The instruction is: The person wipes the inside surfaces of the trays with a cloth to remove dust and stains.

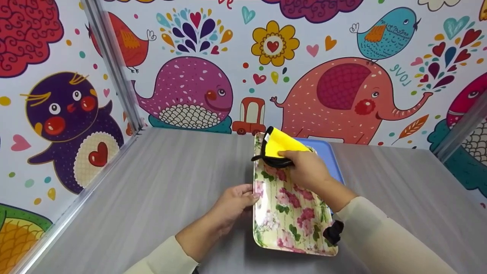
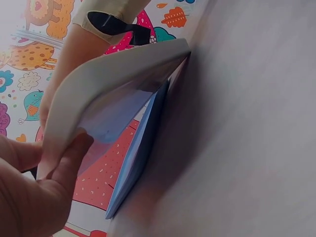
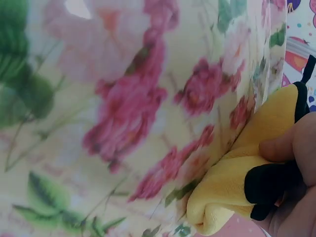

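Observation:
A floral tray (image 1: pixel 289 213) with pink flowers on a cream ground is held tilted above the table. My left hand (image 1: pixel 232 205) grips its left edge, thumb on the patterned face and fingers behind; the left wrist view shows the tray's pale underside (image 2: pixel 113 108) raised off the tabletop. In my right hand (image 1: pixel 310 169) is a bunched yellow cloth (image 1: pixel 281 142) with black edging. The cloth lies against the far part of the tray's patterned face, and the right wrist view shows the yellow cloth (image 3: pixel 237 177) pressed along that surface.
Behind the floral tray a blue tray (image 1: pixel 329 156) lies on the grey table (image 1: pixel 182 167), partly hidden. Cartoon-printed panels (image 1: pixel 213 34) stand along the back and sides, with a metal post (image 1: pixel 114 61) at the left corner.

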